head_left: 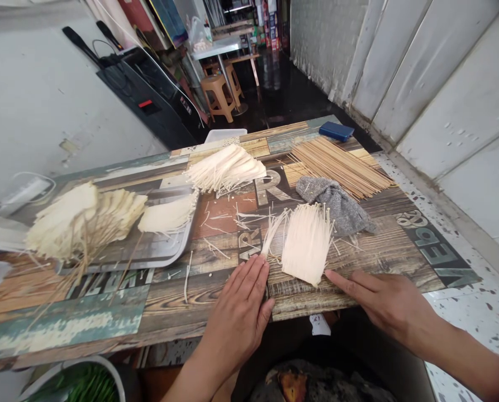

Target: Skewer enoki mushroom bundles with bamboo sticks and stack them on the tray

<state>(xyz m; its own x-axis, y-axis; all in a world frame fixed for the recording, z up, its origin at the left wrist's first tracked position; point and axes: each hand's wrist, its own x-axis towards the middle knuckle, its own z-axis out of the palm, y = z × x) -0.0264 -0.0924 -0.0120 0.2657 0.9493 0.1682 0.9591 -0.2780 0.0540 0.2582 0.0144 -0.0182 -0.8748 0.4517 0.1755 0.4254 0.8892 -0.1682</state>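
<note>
A flat sheet of enoki mushrooms (pixel 307 243) lies on the table in front of me, caps pointing away. Just left of it, a thin loose bunch of enoki strands (pixel 273 230) runs up from my left fingertips. My left hand (pixel 243 298) rests flat on the table, fingers stretched out and side by side, touching the base of that bunch. By the sheet's lower right corner is my right hand (pixel 383 298), its index finger extended to the edge and the other fingers loosely bent. Nothing shows in its grasp.
A metal tray (pixel 176 245) on the left holds skewered enoki fans (pixel 85 218). Behind are stacked enoki sheets (pixel 226 167), a grey cloth (pixel 337 204), bamboo skewers (pixel 343 164) and a blue box (pixel 336 131). Stray strands litter the table. A pot of greens (pixel 81 382) stands below.
</note>
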